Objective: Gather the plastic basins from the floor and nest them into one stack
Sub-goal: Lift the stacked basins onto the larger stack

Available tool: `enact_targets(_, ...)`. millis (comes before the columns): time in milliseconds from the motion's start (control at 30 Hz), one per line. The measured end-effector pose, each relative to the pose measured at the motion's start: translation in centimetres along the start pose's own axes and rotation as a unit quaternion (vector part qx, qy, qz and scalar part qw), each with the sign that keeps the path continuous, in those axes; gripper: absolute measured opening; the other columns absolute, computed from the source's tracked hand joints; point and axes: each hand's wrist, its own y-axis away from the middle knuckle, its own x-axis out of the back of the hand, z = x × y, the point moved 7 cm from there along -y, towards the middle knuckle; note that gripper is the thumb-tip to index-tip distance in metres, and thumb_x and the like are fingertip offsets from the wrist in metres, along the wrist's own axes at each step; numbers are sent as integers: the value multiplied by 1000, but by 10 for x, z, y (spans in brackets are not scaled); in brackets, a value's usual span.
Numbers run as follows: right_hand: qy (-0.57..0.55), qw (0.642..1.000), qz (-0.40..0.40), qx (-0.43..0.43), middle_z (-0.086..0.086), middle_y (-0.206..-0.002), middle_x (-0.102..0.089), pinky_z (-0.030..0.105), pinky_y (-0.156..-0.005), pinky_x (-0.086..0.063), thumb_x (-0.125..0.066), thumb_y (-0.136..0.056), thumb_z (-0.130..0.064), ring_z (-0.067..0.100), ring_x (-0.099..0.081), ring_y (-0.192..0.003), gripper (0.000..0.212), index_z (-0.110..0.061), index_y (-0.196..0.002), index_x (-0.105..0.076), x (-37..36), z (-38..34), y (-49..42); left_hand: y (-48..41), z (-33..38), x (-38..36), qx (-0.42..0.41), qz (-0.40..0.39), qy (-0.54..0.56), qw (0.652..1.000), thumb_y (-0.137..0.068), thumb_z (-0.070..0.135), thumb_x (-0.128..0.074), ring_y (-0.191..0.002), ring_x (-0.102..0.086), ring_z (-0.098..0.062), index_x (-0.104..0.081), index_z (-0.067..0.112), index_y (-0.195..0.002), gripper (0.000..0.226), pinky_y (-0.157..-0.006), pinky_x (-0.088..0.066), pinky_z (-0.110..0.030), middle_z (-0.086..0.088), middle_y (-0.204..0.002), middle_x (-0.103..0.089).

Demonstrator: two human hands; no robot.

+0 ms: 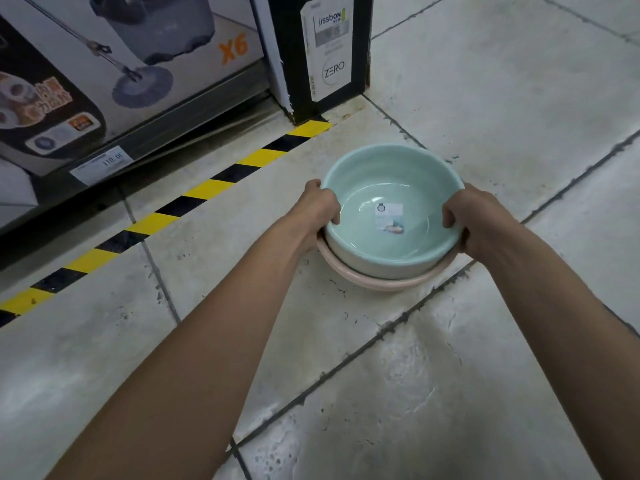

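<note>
**Green basin held in pink basin on the floor**

Head view: A mint-green basin [391,181] is seen inside a pink basin [374,281], whose rim shows below and around its near side. The pair is placed on the tiled floor [502,98], near a strip of yellow-and-black tape [207,187]. The green basin's rim is gripped on the left by the left hand [320,207], with fingers curled over the edge into the bowl. The opposite side of the rim is gripped by the right hand [474,220] in the same way. Whether the green basin is fully seated in the pink one cannot be told. A small printed label [389,219] is stuck to the green basin's inner bottom. Beyond the tape, a boxed spin mop [145,64] is displayed on a low shelf with a price tag [102,164], and a black carton [322,50] is stood beside it.
</note>
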Motion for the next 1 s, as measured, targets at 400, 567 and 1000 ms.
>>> enact_targets(400, -65, 993, -8, 97, 3, -111, -67, 32, -69, -51, -47, -65, -11, 24, -63, -95, 70, -25, -132, -58, -2, 21, -5, 4, -15, 4, -72, 54, 106, 990, -69, 3, -48, -90, -64, -22, -59, 29, -125, 62, -62, -47, -28, 1, -105, -69)
enact_targets(567, -161, 983, -12, 85, 11, -120, -69, 46, -90, -54, -58, -70, -19, 32, -66, -109, 53, -22, -123, -63, -4, 32, 4, 13, -38, 2, -72, 53, 216, 972, -81, 21, -64, -93, -70, -23, -62, 20, -120, 40, -80, -58, -36, -4, -110, -73)
enact_targets(1000, -130, 947, -276, 104, 0, -120, -72, 44, -96, -55, -71, -75, -26, 21, -69, -111, 61, -25, -134, -56, -239, -3, 137, 152, -107, 249, -121, 217, 269, 931, -71, 18, -59, -108, -67, -30, -63, 19, -121, 50, -91, -55, -42, -8, -115, -73)
